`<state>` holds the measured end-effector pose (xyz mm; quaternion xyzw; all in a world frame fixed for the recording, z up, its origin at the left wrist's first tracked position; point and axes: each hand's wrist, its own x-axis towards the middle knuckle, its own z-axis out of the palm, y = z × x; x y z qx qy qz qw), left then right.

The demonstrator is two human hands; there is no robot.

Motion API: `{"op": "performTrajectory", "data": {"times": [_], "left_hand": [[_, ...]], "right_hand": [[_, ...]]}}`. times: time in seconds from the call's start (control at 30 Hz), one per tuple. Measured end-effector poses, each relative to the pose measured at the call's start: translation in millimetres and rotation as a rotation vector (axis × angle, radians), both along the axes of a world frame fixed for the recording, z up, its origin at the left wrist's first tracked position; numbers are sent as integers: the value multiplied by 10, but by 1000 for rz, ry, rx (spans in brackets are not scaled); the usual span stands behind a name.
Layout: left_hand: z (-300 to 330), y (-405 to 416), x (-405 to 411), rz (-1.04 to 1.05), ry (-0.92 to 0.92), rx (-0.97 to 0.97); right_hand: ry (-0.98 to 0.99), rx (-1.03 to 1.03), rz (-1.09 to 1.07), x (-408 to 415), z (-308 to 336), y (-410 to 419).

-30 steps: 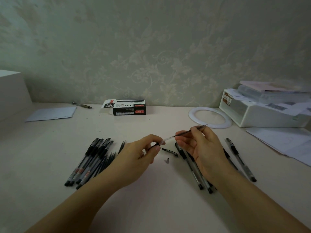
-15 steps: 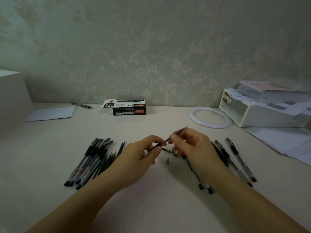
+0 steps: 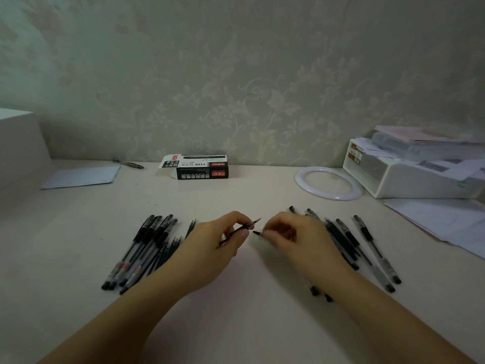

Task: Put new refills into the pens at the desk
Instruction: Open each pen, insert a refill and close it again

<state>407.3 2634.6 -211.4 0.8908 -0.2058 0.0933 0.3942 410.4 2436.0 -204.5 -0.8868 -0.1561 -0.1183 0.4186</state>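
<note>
The left hand (image 3: 210,245) pinches a thin pen barrel (image 3: 240,229), tip pointing right; beside it the right hand (image 3: 294,237) closes its fingers on a small dark piece (image 3: 258,233) (blurred). Pens (image 3: 147,248) lie left and right; a box (image 3: 202,167) sits beyond.

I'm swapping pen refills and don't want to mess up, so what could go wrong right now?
The left hand pinches the pen barrel with its tip bare, so ink could mark the desk or skin. The small black piece at the right hand fingers could slip and roll off. The pen groups to the left and right might get mixed.
</note>
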Motion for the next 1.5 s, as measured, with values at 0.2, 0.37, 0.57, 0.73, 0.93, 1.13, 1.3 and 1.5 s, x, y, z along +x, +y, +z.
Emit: {"op": "performTrajectory", "data": {"times": [0.2, 0.37, 0.57, 0.73, 0.93, 1.13, 1.3, 1.5], "left_hand": [[15, -13, -22, -22, 26, 19], [53, -28, -53, -58, 19, 27], [63, -37, -76, -69, -13, 46], [83, -34, -71, -84, -64, 74], [75, -52, -71, -63, -149, 113], [82, -52, -65, -56, -155, 96], [75, -66, -77, -65, -158, 113], [84, -47, -58, -33, -152, 64]], "right_hand": [[130, 442, 12, 18, 93, -31], [187, 430, 166, -14, 71, 32], [199, 345, 207, -14, 69, -6], [107, 128, 140, -4, 14, -10], [56, 52, 97, 8, -11, -23], [79, 79, 158, 38, -25, -37], [98, 64, 132, 25, -25, -34], [101, 99, 189, 28, 3, -23]]}}
